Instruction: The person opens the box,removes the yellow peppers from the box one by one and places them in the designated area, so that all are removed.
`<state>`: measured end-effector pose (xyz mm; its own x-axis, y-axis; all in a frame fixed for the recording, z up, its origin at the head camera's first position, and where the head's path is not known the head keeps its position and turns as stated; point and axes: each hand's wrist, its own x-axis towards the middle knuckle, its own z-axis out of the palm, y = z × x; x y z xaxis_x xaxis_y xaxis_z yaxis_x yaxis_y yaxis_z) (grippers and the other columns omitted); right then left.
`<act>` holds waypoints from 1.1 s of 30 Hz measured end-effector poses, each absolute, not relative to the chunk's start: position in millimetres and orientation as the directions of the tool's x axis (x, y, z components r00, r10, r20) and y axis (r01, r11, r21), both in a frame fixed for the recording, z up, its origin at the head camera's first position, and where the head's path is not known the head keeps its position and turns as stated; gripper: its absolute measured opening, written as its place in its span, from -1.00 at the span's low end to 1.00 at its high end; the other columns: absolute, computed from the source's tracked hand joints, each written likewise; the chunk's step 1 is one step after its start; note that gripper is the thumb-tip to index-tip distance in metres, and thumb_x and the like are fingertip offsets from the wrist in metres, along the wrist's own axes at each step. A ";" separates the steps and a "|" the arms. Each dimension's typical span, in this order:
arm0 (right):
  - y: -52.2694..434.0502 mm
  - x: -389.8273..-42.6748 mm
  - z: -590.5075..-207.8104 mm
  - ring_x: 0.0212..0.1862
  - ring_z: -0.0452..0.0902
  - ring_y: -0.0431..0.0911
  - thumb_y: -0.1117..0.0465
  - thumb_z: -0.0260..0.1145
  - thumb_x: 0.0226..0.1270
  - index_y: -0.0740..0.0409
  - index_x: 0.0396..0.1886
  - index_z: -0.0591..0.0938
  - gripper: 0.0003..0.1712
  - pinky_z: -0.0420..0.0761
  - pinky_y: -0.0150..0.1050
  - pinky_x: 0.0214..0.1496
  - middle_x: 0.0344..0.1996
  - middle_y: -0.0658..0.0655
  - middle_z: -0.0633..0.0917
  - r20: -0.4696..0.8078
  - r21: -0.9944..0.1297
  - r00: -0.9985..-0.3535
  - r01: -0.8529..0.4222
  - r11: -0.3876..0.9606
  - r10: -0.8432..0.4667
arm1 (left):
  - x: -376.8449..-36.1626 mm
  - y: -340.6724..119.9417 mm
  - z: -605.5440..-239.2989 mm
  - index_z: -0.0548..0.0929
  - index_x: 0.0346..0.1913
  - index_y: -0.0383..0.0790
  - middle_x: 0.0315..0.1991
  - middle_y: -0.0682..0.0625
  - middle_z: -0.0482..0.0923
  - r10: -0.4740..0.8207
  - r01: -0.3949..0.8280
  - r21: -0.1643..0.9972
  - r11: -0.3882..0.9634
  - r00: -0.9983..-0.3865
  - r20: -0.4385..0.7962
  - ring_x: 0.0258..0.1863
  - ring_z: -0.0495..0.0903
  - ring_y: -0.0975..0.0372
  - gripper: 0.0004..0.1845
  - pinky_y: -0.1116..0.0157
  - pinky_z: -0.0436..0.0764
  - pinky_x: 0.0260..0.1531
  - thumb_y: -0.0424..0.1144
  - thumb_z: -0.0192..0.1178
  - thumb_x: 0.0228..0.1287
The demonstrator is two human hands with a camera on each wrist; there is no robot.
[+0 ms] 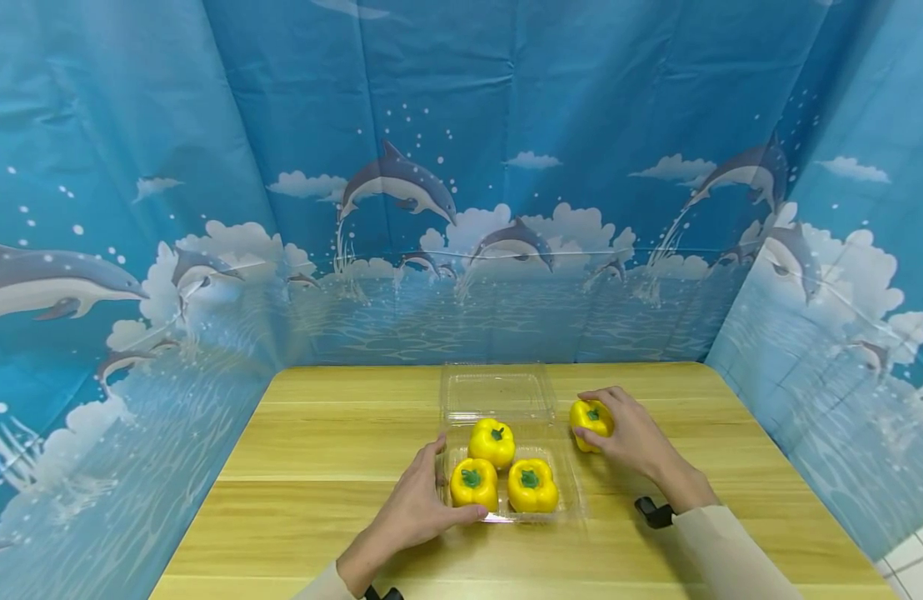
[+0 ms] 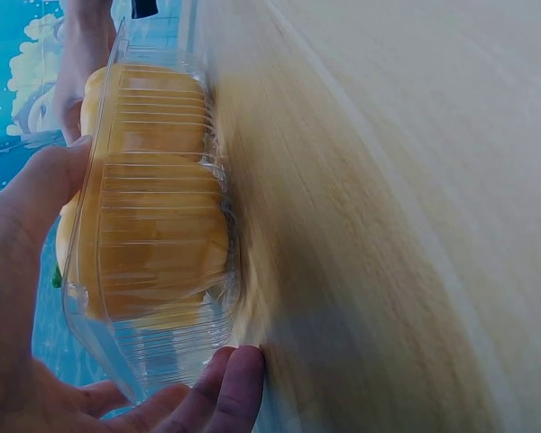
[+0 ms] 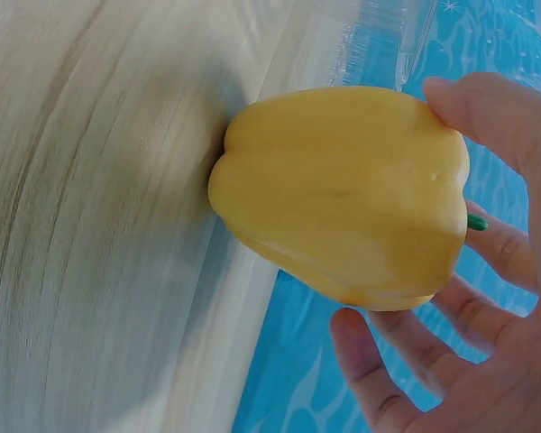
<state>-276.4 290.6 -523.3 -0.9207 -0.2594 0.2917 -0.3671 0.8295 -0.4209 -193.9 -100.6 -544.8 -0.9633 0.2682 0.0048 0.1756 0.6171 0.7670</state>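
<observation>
Lower centre, the left hand (image 1: 420, 502) grips a box (image 1: 570, 483) of three peppers (image 1: 532, 487); lower right, the right hand's (image 1: 640, 433) fingers hold another pepper (image 1: 586, 414).

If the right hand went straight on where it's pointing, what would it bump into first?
The right hand would first meet the yellow pepper it holds; past that, perhaps the clear lid, though depth is unclear.

Head view: the right hand (image 1: 645, 442) covers part of the lone pepper (image 1: 586, 418); the left hand (image 1: 420, 506) hides the near left corner of the clear container (image 1: 570, 492). The sleeves (image 1: 731, 554) and table (image 1: 319, 467) are cut off at the near edge. Left wrist view: the ribbed wall (image 2: 167, 347) blurs the enclosed peppers (image 2: 162, 239). Right wrist view: the right hand is cropped at its palm.
</observation>
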 end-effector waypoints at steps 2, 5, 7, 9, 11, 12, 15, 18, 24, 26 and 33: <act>290.0 -275.8 -522.9 0.37 0.71 0.41 0.05 0.68 0.55 0.22 0.54 0.70 -0.30 0.70 0.51 0.44 0.36 0.38 0.73 0.292 -0.414 -0.920 -0.368 0.832 -0.261 | -194.0 -100.7 -545.0 0.11 0.91 -0.21 0.81 -0.31 0.33 0.268 0.175 0.769 0.615 -0.963 0.005 0.59 0.59 -0.31 0.48 -0.45 0.62 0.56 0.35 0.74 0.15; 288.9 -274.8 -522.0 0.37 0.70 0.41 0.02 0.68 0.55 0.20 0.55 0.70 -0.28 0.70 0.51 0.43 0.37 0.38 0.73 0.285 -0.406 -0.921 -0.366 0.837 -0.265 | -193.9 -100.7 -545.3 0.11 0.91 -0.20 0.81 -0.30 0.33 0.268 0.176 0.770 0.613 -0.963 0.007 0.55 0.63 -0.28 0.48 -0.44 0.64 0.54 0.35 0.75 0.14; 288.3 -274.2 -521.6 0.37 0.70 0.42 -0.01 0.68 0.55 0.19 0.56 0.70 -0.27 0.70 0.52 0.43 0.38 0.38 0.73 0.280 -0.400 -0.923 -0.363 0.841 -0.265 | -193.9 -100.8 -545.5 0.12 0.91 -0.20 0.81 -0.30 0.34 0.268 0.177 0.771 0.612 -0.963 0.008 0.53 0.64 -0.27 0.48 -0.44 0.64 0.53 0.35 0.75 0.14; 287.9 -273.7 -521.1 0.38 0.69 0.43 -0.02 0.68 0.56 0.17 0.57 0.69 -0.27 0.69 0.53 0.44 0.40 0.38 0.73 0.277 -0.396 -0.924 -0.361 0.844 -0.265 | -194.0 -100.9 -545.9 0.12 0.91 -0.20 0.81 -0.30 0.34 0.268 0.177 0.772 0.611 -0.963 0.008 0.53 0.64 -0.28 0.48 -0.44 0.64 0.53 0.35 0.75 0.14; 287.7 -273.4 -520.7 0.38 0.68 0.44 -0.03 0.68 0.56 0.17 0.58 0.69 -0.26 0.69 0.54 0.43 0.40 0.39 0.72 0.278 -0.390 -0.923 -0.360 0.847 -0.265 | -194.1 -101.0 -546.2 0.11 0.91 -0.20 0.81 -0.30 0.34 0.268 0.176 0.772 0.611 -0.963 0.008 0.55 0.62 -0.28 0.48 -0.45 0.63 0.53 0.35 0.75 0.14; 287.6 -273.3 -520.3 0.38 0.69 0.44 -0.03 0.68 0.56 0.16 0.58 0.69 -0.26 0.69 0.54 0.42 0.40 0.39 0.72 0.280 -0.387 -0.923 -0.361 0.848 -0.265 | -194.2 -101.0 -546.3 0.11 0.92 -0.19 0.81 -0.30 0.34 0.268 0.176 0.773 0.610 -0.963 0.007 0.56 0.62 -0.28 0.48 -0.45 0.63 0.53 0.35 0.75 0.14; 287.3 -272.9 -519.3 0.37 0.69 0.45 -0.04 0.67 0.56 0.16 0.58 0.69 -0.25 0.70 0.54 0.39 0.39 0.40 0.72 0.283 -0.378 -0.923 -0.358 0.854 -0.262 | -194.4 -101.2 -546.4 0.11 0.92 -0.18 0.81 -0.28 0.34 0.268 0.173 0.773 0.611 -0.963 0.004 0.55 0.63 -0.26 0.48 -0.45 0.64 0.53 0.35 0.75 0.15; 286.9 -272.6 -518.3 0.34 0.69 0.44 -0.05 0.67 0.56 0.15 0.58 0.69 -0.25 0.71 0.53 0.35 0.38 0.40 0.72 0.287 -0.369 -0.922 -0.356 0.859 -0.259 | -194.7 -101.4 -546.8 0.11 0.92 -0.18 0.81 -0.28 0.34 0.269 0.171 0.774 0.610 -0.963 0.001 0.50 0.67 -0.23 0.47 -0.43 0.67 0.50 0.35 0.75 0.15; 285.2 -271.4 -515.6 0.30 0.71 0.40 -0.04 0.68 0.54 0.15 0.58 0.69 -0.25 0.72 0.49 0.33 0.36 0.38 0.73 0.318 -0.350 -0.909 -0.377 0.858 -0.270 | -195.2 -101.6 -546.9 0.11 0.92 -0.19 0.81 -0.29 0.34 0.264 0.167 0.774 0.611 -0.964 0.000 0.59 0.59 -0.28 0.48 -0.45 0.63 0.54 0.37 0.74 0.14; 284.1 -270.9 -514.4 0.30 0.71 0.40 -0.03 0.68 0.54 0.16 0.57 0.70 -0.25 0.71 0.49 0.34 0.36 0.39 0.73 0.332 -0.341 -0.901 -0.390 0.855 -0.278 | -195.3 -101.6 -546.9 0.12 0.91 -0.20 0.81 -0.29 0.34 0.262 0.166 0.774 0.611 -0.965 0.000 0.60 0.58 -0.29 0.48 -0.45 0.62 0.55 0.37 0.74 0.14; 277.1 -269.3 -509.6 0.30 0.73 0.39 -0.01 0.68 0.53 0.15 0.54 0.72 -0.28 0.73 0.48 0.30 0.38 0.40 0.74 0.374 -0.323 -0.880 -0.420 0.848 -0.293 | -195.3 -101.3 -548.5 0.14 0.90 -0.23 0.82 -0.31 0.32 0.261 0.169 0.773 0.611 -0.965 0.004 0.46 0.70 -0.23 0.47 -0.43 0.68 0.49 0.34 0.76 0.14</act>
